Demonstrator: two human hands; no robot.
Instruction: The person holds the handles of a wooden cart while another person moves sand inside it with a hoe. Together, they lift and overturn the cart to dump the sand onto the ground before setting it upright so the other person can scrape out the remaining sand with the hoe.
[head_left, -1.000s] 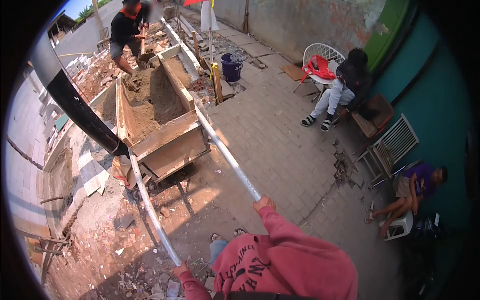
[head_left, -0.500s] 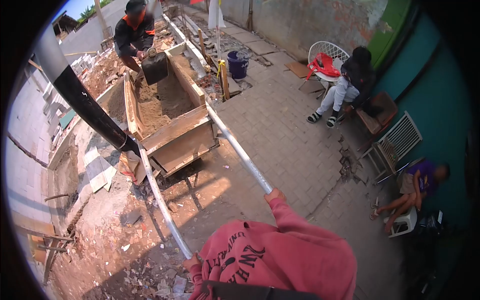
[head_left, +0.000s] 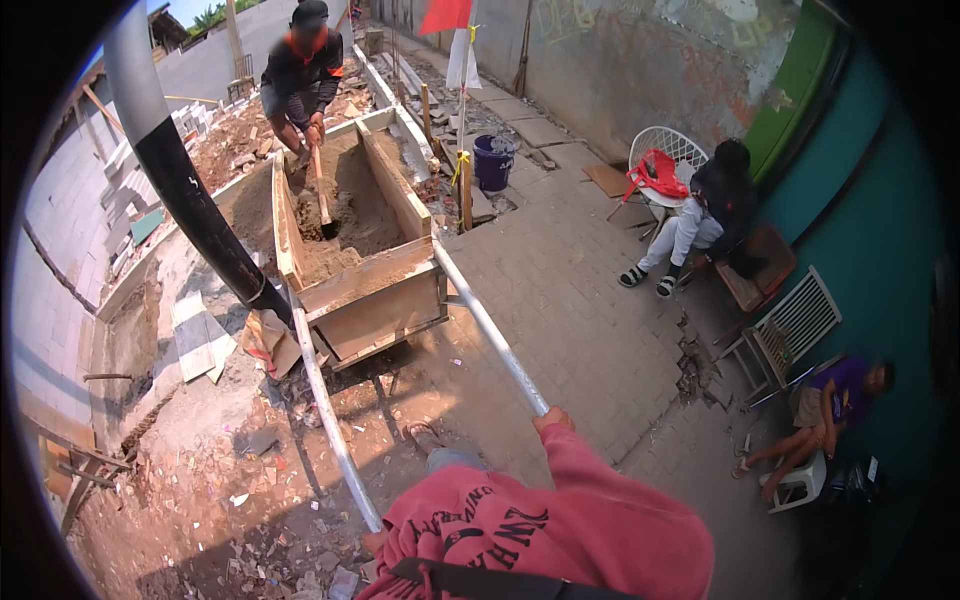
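Note:
My right hand (head_left: 553, 418) is wrapped round the end of one metal pipe handle (head_left: 492, 330). My left hand (head_left: 375, 542), partly hidden by the pink sleeve, is closed at the end of the other pipe handle (head_left: 335, 425). Both pipes run forward to a wooden cart box (head_left: 380, 300). Brown sand (head_left: 365, 215) lies inside it. At the box's far end a co-worker (head_left: 302, 75) bends over, both hands on a hoe (head_left: 321, 190) whose blade is down in the sand.
A black-and-grey pole (head_left: 190, 180) leans close along the cart's left side. Rubble (head_left: 260, 500) covers the ground at left. Beyond the cart stands a purple bucket (head_left: 493, 163). Along the right wall are a seated person (head_left: 700, 215), a slatted chair (head_left: 800, 315) and another seated person (head_left: 835, 400).
The co-worker's hoe has swung down from above the box into the sand. My hands stay on the handles; a foot of mine now shows below the cart.

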